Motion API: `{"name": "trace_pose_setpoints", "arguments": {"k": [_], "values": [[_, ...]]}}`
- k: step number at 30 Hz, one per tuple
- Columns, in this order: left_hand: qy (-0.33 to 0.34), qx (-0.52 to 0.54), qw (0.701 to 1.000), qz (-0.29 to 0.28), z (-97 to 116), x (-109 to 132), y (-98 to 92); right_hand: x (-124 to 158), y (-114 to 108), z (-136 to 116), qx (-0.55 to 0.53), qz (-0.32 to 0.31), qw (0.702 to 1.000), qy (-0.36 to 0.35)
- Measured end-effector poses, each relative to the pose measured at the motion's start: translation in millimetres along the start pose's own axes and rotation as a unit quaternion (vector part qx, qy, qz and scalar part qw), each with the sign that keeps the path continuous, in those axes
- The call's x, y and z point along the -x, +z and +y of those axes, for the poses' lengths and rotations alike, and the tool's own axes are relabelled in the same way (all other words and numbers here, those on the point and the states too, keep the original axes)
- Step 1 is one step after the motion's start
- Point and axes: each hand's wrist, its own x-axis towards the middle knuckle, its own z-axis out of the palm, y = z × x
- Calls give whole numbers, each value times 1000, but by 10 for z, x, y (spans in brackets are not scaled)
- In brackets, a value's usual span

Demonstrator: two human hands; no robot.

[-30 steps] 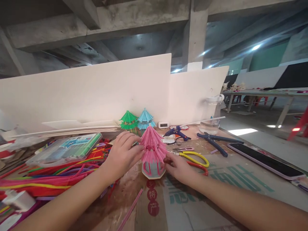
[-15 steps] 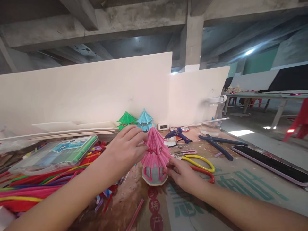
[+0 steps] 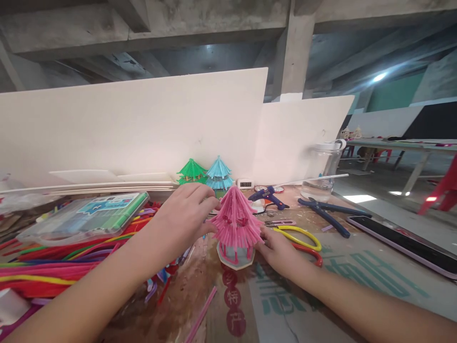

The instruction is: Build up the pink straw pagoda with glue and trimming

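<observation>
Pavilion (image 3: pixel 235 209), pink and double-roofed, stands upright on its pale, many-sided base on the table (image 3: pixel 185 305), between the two hands. The left hand (image 3: pixel 187 209) is at its upper left, back of the hand upward, fingers bent and thumb apart from them, with the fingertips at the left edge of the roofs; whether they pinch anything I cannot tell. The right hand (image 3: pixel 280 250) sits lower, at the right, fingers curled toward the lower eave and the pillars beneath it; the fingertips are partly hidden, so its grip cannot be told either. Behind the pavilion are a green pavilion (image 3: pixel 192 172) and a blue pavilion (image 3: pixel 218 174), side by side near a white board (image 3: pixel 160 128). Scissors (image 3: pixel 303 236) with yellow and red handles lie just beyond the right hand, with dark blue pliers (image 3: pixel 324 213) and a phone (image 3: pixel 403 243) farther right. Under the left forearm spread colourful fuzzy stems (image 3: pixel 46 271), beside a clear case (image 3: pixel 78 224).
</observation>
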Motion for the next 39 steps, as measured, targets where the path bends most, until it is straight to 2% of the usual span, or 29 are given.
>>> {"name": "trace_pose_setpoints", "arguments": {"k": [4, 10, 16, 32, 39], "values": [[13, -13, 1000, 3, -9, -5, 65, -20, -6, 39, 9, 2, 1000, 9], [53, -19, 998, 38, -12, -21, 152, -24, 3, 73, 16, -1, 1000, -2], [77, -45, 995, 52, -8, -28, 151, -27, 4, 77, 18, -4, 1000, -10], [77, -56, 994, 48, -21, -28, 126, -22, 3, 42, 8, -1, 1000, -6], [14, -40, 998, 37, 48, -7, 51, 8, -28, -107, -19, -13, 1000, -7]]}}
